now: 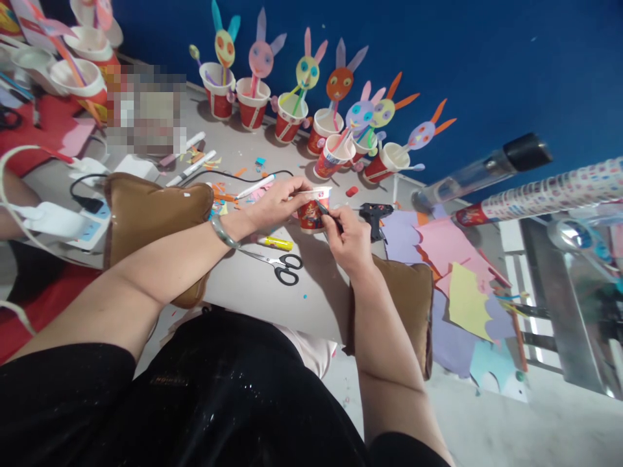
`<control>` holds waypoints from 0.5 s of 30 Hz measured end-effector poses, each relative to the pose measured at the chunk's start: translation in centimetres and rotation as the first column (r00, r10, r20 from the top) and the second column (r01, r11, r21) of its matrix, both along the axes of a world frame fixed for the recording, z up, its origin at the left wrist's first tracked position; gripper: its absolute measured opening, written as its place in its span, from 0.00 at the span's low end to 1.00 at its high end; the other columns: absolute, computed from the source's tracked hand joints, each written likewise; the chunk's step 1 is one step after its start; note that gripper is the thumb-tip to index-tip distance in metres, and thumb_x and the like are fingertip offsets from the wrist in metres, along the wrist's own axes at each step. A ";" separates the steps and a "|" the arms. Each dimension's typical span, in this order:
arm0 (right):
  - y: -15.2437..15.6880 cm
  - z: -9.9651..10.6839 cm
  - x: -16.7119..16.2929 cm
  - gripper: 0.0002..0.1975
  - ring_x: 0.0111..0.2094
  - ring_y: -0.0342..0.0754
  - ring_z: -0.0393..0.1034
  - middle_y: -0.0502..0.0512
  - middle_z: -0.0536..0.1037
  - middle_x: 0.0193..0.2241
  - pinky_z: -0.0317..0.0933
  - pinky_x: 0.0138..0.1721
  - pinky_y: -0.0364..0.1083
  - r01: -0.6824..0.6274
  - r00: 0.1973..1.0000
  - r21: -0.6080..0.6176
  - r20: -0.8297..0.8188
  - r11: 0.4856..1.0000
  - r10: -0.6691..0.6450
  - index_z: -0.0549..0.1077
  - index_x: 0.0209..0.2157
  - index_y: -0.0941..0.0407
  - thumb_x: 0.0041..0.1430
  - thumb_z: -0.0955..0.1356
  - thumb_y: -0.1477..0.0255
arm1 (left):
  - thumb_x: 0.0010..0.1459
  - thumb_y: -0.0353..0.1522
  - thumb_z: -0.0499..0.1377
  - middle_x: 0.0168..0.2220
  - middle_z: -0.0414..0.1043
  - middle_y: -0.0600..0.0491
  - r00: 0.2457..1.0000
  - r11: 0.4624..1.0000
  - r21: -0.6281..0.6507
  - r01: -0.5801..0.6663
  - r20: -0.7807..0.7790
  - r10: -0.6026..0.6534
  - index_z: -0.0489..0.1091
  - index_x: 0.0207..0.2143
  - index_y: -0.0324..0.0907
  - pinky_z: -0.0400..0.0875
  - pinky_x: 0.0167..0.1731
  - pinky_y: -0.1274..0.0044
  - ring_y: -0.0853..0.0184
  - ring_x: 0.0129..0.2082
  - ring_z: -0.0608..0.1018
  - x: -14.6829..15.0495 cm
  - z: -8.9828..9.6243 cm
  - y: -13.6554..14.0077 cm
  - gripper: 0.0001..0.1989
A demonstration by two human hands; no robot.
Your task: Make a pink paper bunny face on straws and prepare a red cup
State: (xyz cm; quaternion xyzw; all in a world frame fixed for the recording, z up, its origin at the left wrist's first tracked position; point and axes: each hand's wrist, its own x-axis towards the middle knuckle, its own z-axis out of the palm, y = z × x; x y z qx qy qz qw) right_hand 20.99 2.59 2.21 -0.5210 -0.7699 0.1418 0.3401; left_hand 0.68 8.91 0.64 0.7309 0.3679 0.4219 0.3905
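My left hand (pixel 278 202) is closed around the rim and left side of a red printed paper cup (pixel 309 213), which stands upright over the table. My right hand (pixel 350 240) pinches a slim dark tool (pixel 322 207) whose tip touches the front of the cup; its exact kind is too small to make out. Below the cup lie a yellow tube (pixel 278 244) and black-handled scissors (pixel 288 268) with the blades pointing left. A black glue gun (pixel 376 219) rests just right of my right hand.
Several cups with paper rabbit heads (pixel 253 111) line the blue wall. Brown cushions (pixel 156 224) flank the table edge. Coloured paper sheets (pixel 457 250), stacked cups (pixel 540 194) and a clear tube (pixel 467 175) lie at right. A power strip (pixel 92 227) with cables sits at left.
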 end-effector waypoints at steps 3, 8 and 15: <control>0.0 0.1 0.0 0.14 0.23 0.45 0.64 0.49 0.73 0.23 0.60 0.29 0.46 -0.001 1.000 0.012 -0.012 1.000 0.002 0.69 0.34 0.53 0.71 0.63 0.59 | 0.66 0.38 0.59 0.33 0.77 0.53 1.000 1.000 -0.016 0.002 0.026 -0.001 0.72 0.36 0.40 0.70 0.33 0.79 0.70 0.32 0.76 0.0 0.1 0.0 0.10; -0.2 0.1 -0.4 0.13 0.23 0.45 0.66 0.49 0.74 0.23 0.62 0.29 0.46 0.039 0.998 0.001 -0.058 0.999 -0.039 0.68 0.34 0.52 0.70 0.64 0.59 | 0.67 0.39 0.58 0.33 0.77 0.53 0.997 0.996 -0.038 -0.077 0.028 0.078 0.69 0.35 0.41 0.71 0.32 0.78 0.70 0.32 0.77 0.2 0.1 0.0 0.11; -0.6 -0.3 -1.5 0.16 0.23 0.45 0.67 0.49 0.74 0.23 0.62 0.28 0.46 0.066 0.984 -0.076 -0.159 0.995 -0.077 0.67 0.37 0.52 0.69 0.64 0.54 | 0.69 0.37 0.56 0.25 0.67 0.59 0.994 0.984 -0.143 -0.102 0.018 0.106 0.65 0.38 0.44 0.65 0.24 0.79 0.72 0.24 0.71 0.4 -1.0 0.1 0.07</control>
